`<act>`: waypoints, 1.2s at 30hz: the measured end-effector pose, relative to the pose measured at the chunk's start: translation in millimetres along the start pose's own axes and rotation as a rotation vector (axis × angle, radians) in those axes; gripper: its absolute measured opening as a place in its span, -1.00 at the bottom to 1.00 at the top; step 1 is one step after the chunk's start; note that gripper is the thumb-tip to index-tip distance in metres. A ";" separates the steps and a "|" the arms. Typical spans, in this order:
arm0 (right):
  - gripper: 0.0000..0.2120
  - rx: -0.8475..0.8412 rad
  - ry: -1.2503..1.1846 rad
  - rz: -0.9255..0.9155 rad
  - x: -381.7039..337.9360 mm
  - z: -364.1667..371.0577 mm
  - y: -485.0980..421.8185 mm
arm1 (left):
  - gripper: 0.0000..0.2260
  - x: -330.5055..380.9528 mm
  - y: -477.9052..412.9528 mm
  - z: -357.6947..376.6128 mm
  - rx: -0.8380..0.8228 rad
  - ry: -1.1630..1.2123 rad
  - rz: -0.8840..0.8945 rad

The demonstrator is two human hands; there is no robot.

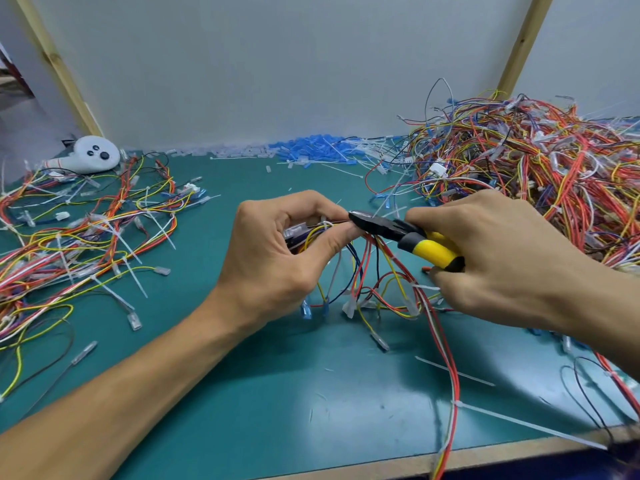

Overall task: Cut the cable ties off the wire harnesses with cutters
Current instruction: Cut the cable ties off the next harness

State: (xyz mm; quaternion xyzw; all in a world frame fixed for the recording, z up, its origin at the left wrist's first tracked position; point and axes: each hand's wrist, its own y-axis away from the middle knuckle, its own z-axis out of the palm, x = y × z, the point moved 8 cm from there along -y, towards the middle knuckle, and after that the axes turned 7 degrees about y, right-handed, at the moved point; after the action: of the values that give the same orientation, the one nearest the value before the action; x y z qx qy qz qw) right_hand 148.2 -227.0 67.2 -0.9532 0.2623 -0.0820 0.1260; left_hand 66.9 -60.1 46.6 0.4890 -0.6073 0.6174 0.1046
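Note:
My left hand (277, 251) pinches a wire harness (374, 282) of red, yellow, blue and white wires above the green mat. A white cable tie (325, 225) wraps the bundle between my thumb and fingers. My right hand (502, 258) grips the yellow-and-black handles of the cutters (405, 237). The dark jaws of the cutters reach left and meet the bundle right at the tie. The loose wire ends hang down to the mat, and one long strand trails over the table's front edge.
A big heap of tied harnesses (540, 174) fills the back right. Looser harnesses and cut ties (83, 244) spread over the left. Blue and clear connector sleeves (311, 147) line the back wall. A white handheld device (91, 155) lies at the back left. Wooden table edge (485, 457) runs along the front.

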 end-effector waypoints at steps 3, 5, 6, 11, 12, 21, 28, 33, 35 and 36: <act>-0.85 0.002 -0.014 0.026 4.1 -4.2 -0.9 | -0.93 1.6 -0.5 1.9 -0.008 0.006 -0.013; -0.82 -0.008 -0.028 0.036 5.0 -5.1 -1.6 | -0.93 2.2 -1.5 2.2 -0.005 0.009 -0.013; -0.79 -0.012 -0.036 0.040 5.3 -4.7 -1.4 | -0.93 2.3 -1.7 2.1 -0.005 0.014 -0.013; -0.73 -0.008 -0.132 0.069 6.3 -4.3 -1.5 | -0.90 3.9 -0.5 2.4 -0.010 0.055 -0.033; -0.79 0.009 -0.138 0.062 5.4 -6.2 -2.3 | -0.89 3.9 -1.1 1.3 -0.006 0.061 -0.037; -0.81 -0.010 0.037 0.063 8.5 -4.9 -3.1 | -0.93 3.8 -1.0 0.0 -0.017 0.055 -0.029; -0.81 0.004 0.072 0.030 7.9 -5.3 -2.7 | -0.92 1.8 -1.1 -1.2 -0.001 0.014 -0.015; -0.81 0.011 0.034 0.009 5.3 -6.1 -0.9 | -0.91 1.7 0.2 0.8 -0.005 -0.018 -0.006; -0.80 -0.002 0.002 0.012 5.3 -4.7 -0.9 | -0.91 2.7 0.6 2.2 -0.007 -0.017 -0.011; -0.80 -0.010 -0.005 0.011 5.4 -4.5 -1.2 | -0.91 3.2 0.2 2.2 -0.003 -0.015 -0.014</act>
State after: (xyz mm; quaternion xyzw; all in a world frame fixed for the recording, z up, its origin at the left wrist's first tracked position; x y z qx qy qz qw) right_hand 152.3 -229.7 72.4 -0.9525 0.2677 -0.0777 0.1224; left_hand 66.2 -63.6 48.3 0.4977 -0.6057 0.6119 0.1050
